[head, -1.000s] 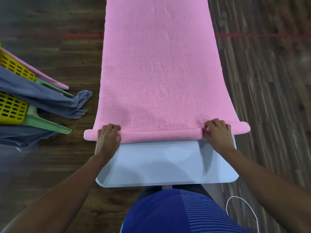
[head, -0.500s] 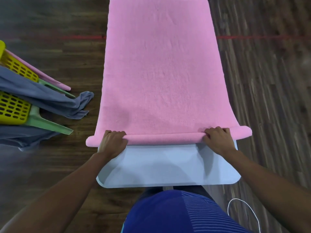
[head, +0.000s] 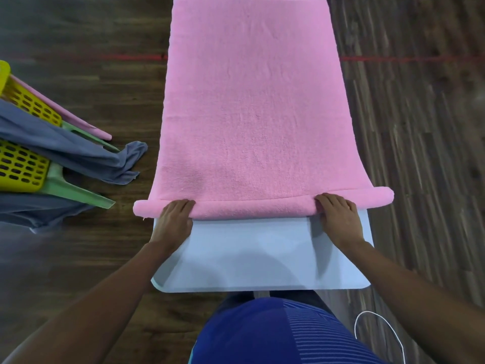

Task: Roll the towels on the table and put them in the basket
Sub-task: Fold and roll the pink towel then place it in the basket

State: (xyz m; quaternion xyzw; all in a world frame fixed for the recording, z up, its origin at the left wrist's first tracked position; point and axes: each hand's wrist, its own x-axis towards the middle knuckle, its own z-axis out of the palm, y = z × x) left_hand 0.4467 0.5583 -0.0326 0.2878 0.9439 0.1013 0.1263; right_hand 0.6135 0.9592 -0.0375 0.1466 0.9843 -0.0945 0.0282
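Head view.

Pink towel (head: 252,114): spread lengthwise along the white table (head: 257,258), covering it from the far end of the frame down to the near part. Near end turned over into a thin roll (head: 252,209) lying crosswise; both ends of the roll overhang the table's sides. A bare strip of tabletop shows between roll and person.

Left hand (head: 174,222): on the roll near its left end, fingers curled over the top of it, gripping the towel, heel of the hand at the table's left edge.

Right hand (head: 338,219): on the roll close to its right end, fingers curled over it in the same way, gripping; palm on the bare tabletop.

Containers: yellow basket (head: 23,166), slotted walls, at the left edge of the frame, on the floor side, well apart from the table. A grey-blue towel (head: 78,153) is draped across it, one end trailing out toward the table. More grey cloth lies below the basket, blurred. A green plastic piece (head: 78,193) and a pink plastic strip (head: 65,111) jut out beside the basket; what they belong to cannot be told.

Rest: dark wooden floor (head: 420,153) with a red line (head: 393,59) across it. Blue striped shirt (head: 262,332) at bottom centre. White cable (head: 380,327) looping on the floor at lower right.
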